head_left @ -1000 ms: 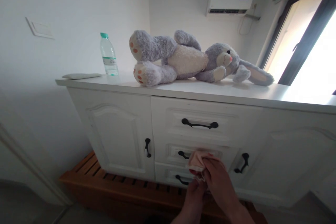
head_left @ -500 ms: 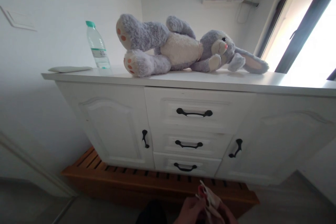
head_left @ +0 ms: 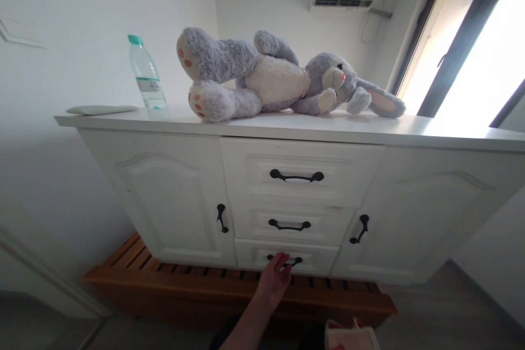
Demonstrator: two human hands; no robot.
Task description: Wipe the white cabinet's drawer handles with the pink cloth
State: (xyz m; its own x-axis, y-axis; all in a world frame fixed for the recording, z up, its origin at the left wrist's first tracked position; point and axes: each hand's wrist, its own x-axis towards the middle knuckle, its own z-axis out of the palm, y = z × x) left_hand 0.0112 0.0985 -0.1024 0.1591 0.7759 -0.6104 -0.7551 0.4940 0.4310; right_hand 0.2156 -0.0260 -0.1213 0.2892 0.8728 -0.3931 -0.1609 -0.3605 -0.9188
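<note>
The left hand [head_left: 274, 279], fingers loosely spread, touches the black handle [head_left: 284, 260] of the bottom drawer [head_left: 287, 256], low in the white cabinet [head_left: 172, 202]. The rigid handle probably wants a hooked grip at its middle. The right hand is mostly out of frame, beside a soft pale cloth [head_left: 348, 336] near the bottom edge; its grip cannot be told.

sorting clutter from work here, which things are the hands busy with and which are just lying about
In hand:
left hand at the bottom drawer handle
pale cloth at the bottom edge

Lying about:
plush rabbit
water bottle
flat pad
</note>
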